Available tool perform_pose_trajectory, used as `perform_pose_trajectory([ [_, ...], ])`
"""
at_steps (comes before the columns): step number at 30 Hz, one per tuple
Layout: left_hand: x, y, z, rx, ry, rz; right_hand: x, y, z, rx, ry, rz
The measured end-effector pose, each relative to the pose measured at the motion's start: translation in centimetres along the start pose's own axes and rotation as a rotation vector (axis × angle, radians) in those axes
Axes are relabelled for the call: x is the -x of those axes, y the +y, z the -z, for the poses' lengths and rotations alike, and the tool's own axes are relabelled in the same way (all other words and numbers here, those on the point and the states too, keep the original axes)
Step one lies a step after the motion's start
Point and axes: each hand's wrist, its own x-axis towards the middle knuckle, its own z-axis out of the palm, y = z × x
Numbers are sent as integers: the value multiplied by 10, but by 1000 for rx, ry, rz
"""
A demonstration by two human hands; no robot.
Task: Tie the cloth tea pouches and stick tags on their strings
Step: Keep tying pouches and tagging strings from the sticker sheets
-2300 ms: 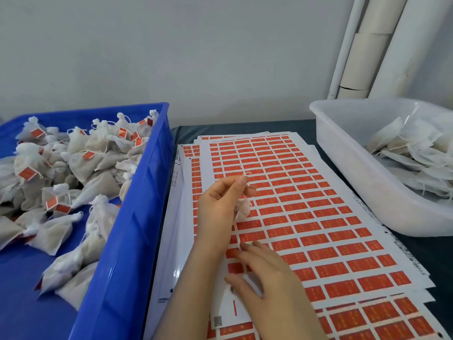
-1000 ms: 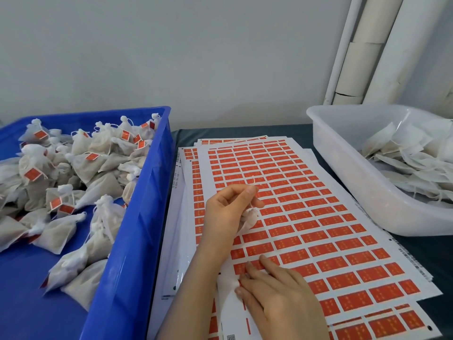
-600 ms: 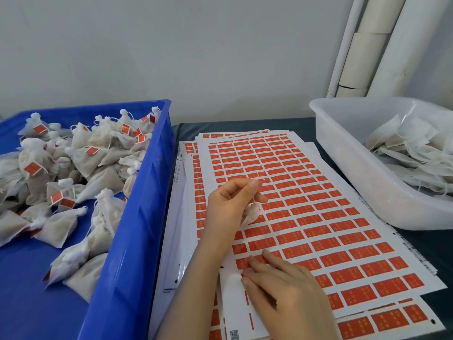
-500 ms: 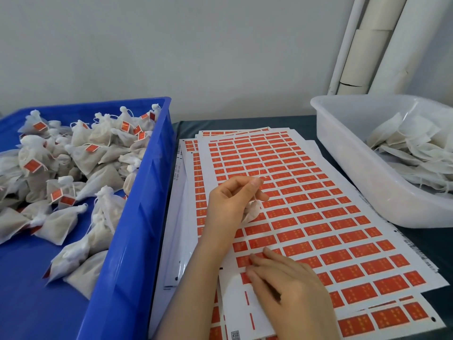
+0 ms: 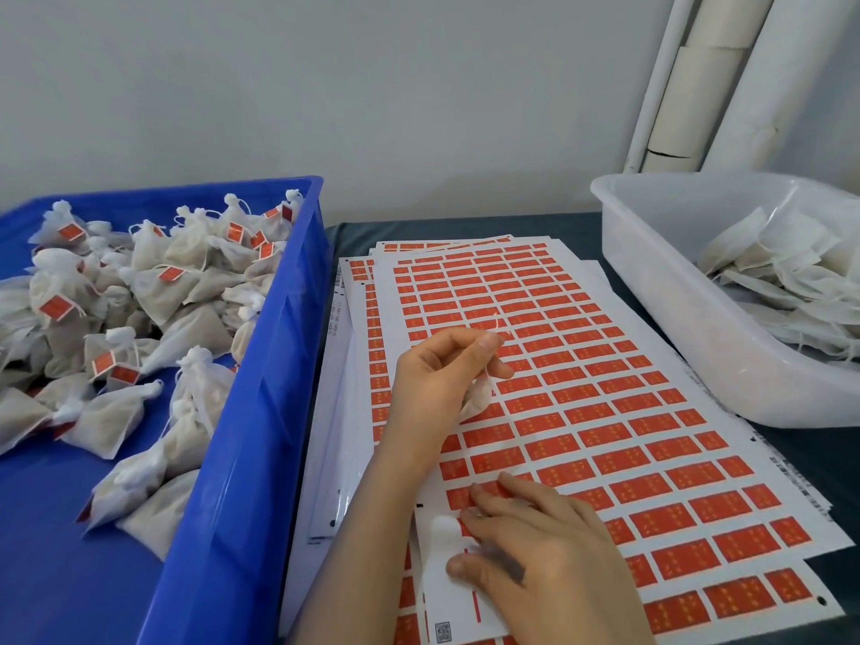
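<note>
Left hand [image 5: 437, 388] grip still pinches the pouch [image 5: 479, 398] string; right hand [image 5: 549, 551], fingers spread, still presses the sticker sheet [image 5: 605, 365]

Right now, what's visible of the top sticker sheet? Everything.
The top sticker sheet is white paper covered in rows of orange-red rectangular tags with faint yellow print and small black marks along its right edge. It lies flat, skewed, atop a stack of similar sheets on the dark table. Near its left edge some tags look gone, leaving bare white. The right hand presses there. The left hand, pinching a pouch, is above its middle, contact unclear.
</note>
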Motion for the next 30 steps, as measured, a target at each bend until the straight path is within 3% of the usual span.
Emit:
perform_pose_trajectory([
  [3, 0, 1, 1, -9, -45, -21, 0, -9, 8, 2, 50, 10],
  [5, 0, 1, 1, -18, -63, -28, 1, -11, 10, 118, 203, 44],
  [7, 1, 2, 1, -14, -70, -30, 0, -12, 10, 80, 304, 73],
  [22, 3, 6, 1, 25, -65, -11, 2, 2, -4, 277, 398, 323],
  [27, 3, 7, 0, 34, -48, -8, 6, 5, -6, 188, 481, 343],
  [30, 3, 7, 0, 20, -51, 5, 13, 5, -7, 119, 404, 292],
])
